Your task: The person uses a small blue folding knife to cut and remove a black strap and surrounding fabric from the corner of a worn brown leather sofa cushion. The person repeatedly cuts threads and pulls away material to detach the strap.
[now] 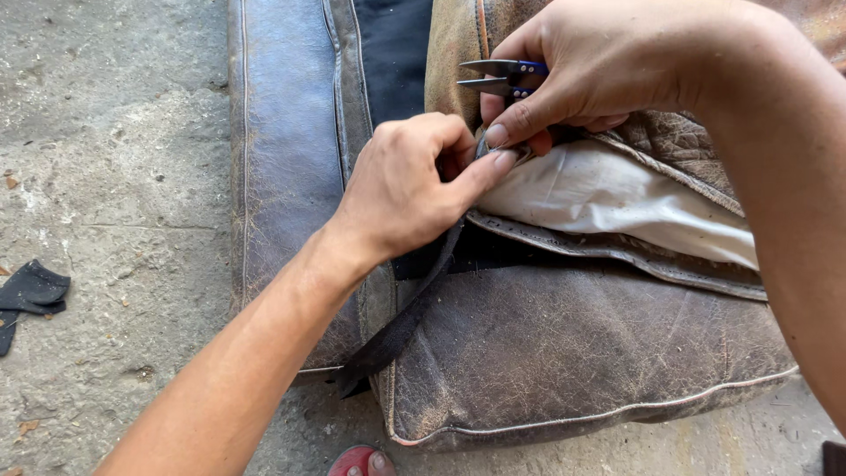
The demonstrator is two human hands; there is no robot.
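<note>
A worn brown leather cushion [564,353] lies on the concrete floor, its seam split so that the white inner lining [608,198] shows. My left hand [405,185] pinches a black zipper strip [401,326] at the corner of the opening; the strip trails down over the cushion's front. My right hand [608,66] holds small thread snips [498,77] with blue handles, blades pointing left, and its thumb presses the same seam corner right beside my left thumb.
A second, bluish-grey worn leather cushion [286,167] lies to the left of the brown one. A black fabric scrap [31,295] rests on the concrete floor [115,176] at far left. A red-sandalled toe [361,461] shows at the bottom edge.
</note>
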